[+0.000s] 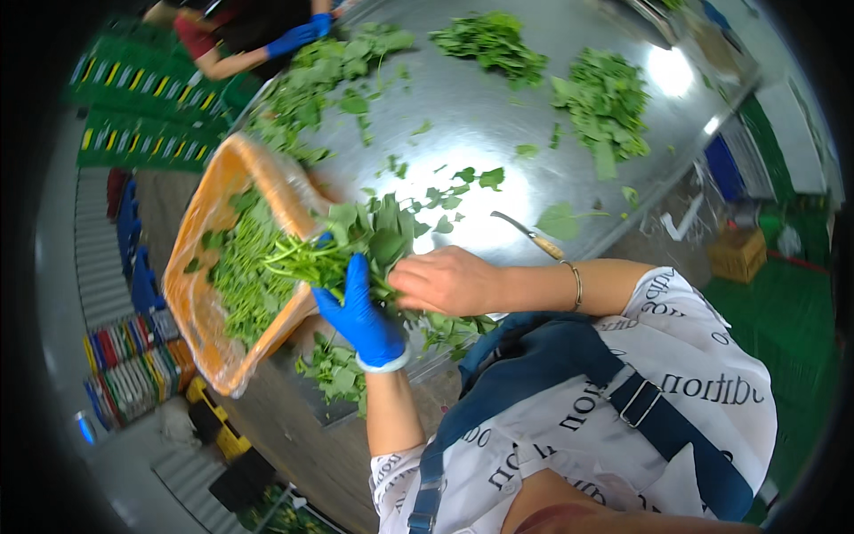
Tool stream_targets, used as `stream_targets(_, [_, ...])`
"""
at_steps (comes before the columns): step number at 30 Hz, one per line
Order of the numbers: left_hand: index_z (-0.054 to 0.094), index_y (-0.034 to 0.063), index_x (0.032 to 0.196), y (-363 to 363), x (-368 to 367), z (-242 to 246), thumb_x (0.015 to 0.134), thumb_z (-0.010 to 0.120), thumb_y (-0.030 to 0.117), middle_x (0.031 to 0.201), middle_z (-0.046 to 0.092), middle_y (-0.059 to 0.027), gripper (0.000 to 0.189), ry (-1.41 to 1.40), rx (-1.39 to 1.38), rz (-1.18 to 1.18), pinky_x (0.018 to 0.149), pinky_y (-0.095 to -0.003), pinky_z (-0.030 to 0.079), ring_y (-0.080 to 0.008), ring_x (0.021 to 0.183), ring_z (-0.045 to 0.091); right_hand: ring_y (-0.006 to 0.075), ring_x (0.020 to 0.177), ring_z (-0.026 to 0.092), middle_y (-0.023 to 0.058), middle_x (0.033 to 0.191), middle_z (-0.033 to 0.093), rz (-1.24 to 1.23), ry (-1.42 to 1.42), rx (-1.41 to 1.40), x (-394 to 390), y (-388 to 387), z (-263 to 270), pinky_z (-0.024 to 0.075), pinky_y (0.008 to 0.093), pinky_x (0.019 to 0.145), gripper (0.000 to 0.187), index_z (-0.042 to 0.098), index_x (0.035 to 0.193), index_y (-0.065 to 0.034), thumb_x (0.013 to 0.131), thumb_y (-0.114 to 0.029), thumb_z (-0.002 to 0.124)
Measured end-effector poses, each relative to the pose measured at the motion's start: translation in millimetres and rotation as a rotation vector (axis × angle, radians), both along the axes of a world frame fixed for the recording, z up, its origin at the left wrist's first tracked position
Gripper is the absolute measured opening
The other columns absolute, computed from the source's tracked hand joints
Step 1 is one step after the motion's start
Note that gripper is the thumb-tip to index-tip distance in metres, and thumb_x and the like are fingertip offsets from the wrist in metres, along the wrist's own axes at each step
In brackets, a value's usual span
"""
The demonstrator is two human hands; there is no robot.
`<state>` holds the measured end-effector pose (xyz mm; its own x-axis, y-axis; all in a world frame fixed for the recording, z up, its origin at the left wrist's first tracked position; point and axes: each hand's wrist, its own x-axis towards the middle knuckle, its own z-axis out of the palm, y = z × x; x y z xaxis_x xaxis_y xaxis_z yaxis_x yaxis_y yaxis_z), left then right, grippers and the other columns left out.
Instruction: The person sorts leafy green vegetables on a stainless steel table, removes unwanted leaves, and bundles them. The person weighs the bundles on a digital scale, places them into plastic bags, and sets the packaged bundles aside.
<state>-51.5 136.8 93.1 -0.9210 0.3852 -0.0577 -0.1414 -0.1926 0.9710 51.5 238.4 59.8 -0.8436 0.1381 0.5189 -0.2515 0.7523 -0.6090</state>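
Observation:
My left hand [363, 320], in a blue glove, holds a bunch of leafy greens [313, 260], its cut stems pointing left over the crate. My bare right hand [454, 280], with a bracelet on the wrist, has its fingers curled on the leafy end of the same bunch; its fingertips are partly hidden among the leaves. Left of both hands, an orange crate [180, 267] lined with clear plastic holds many more green stems. A curved knife with a wooden handle [547, 247] lies on the metal table [467, 120], beyond my right forearm.
Piles of greens lie at the table's far left [320, 73], far middle [490, 47] and right [604, 100]. Loose leaves are scattered between them. A co-worker's blue-gloved hand [293, 40] is at the far left edge. Green crates [147, 133] and a cardboard box [737, 253] stand beyond the table.

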Motion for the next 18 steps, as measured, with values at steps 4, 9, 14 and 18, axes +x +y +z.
stream_targets(4, [0.054, -0.0005, 0.127, -8.0, -6.3, -38.9, 0.085, 0.064, 0.000, 0.115, 0.062, -0.0076, 0.043, -0.196, -0.094, -0.174, 0.085, -0.0308, 0.050, -0.0175, 0.098, 0.061, 0.0302, 0.105, 0.061, 0.0118, 0.121, 0.061, 0.276, -0.371, -0.532, 65.4, 52.8, -51.6, 0.0499, 0.0383, 0.091, 0.055, 0.055, 0.131, -0.0056, 0.089, -0.038, 0.067])
stream_targets(9, [0.058, -0.0007, 0.121, -16.6, 13.1, -59.5, 0.082, 0.067, 0.002, 0.108, 0.065, -0.0075, 0.040, -0.300, -0.399, -0.387, 0.082, -0.0289, 0.050, -0.0173, 0.095, 0.063, 0.0321, 0.094, 0.062, 0.0138, 0.104, 0.063, -0.329, -0.788, -0.181, 162.1, 116.1, -180.4, 0.0517, 0.0408, 0.080, 0.038, 0.057, 0.112, -0.0052, 0.081, -0.022, 0.071])
stream_targets(14, [0.060, -0.0018, 0.119, -10.7, 49.1, -87.3, 0.082, 0.070, 0.003, 0.104, 0.067, -0.0073, 0.039, -0.391, -0.487, -0.523, 0.081, -0.0288, 0.051, -0.0162, 0.090, 0.064, 0.0333, 0.094, 0.060, 0.0138, 0.097, 0.060, -0.301, -0.755, 0.034, 156.1, 92.4, -235.0, 0.0495, 0.0437, 0.081, 0.038, 0.055, 0.110, -0.0026, 0.076, -0.013, 0.069])
stream_targets(18, [0.063, -0.0021, 0.114, -4.8, 74.1, -91.0, 0.082, 0.072, 0.006, 0.100, 0.069, -0.0062, 0.035, -0.380, -0.554, -0.551, 0.077, -0.0265, 0.051, -0.0135, 0.085, 0.064, 0.0343, 0.088, 0.057, 0.0157, 0.093, 0.054, -0.315, -0.664, -0.111, 158.5, 90.1, -268.0, 0.0480, 0.0429, 0.077, 0.038, 0.053, 0.113, -0.0016, 0.075, -0.003, 0.060])
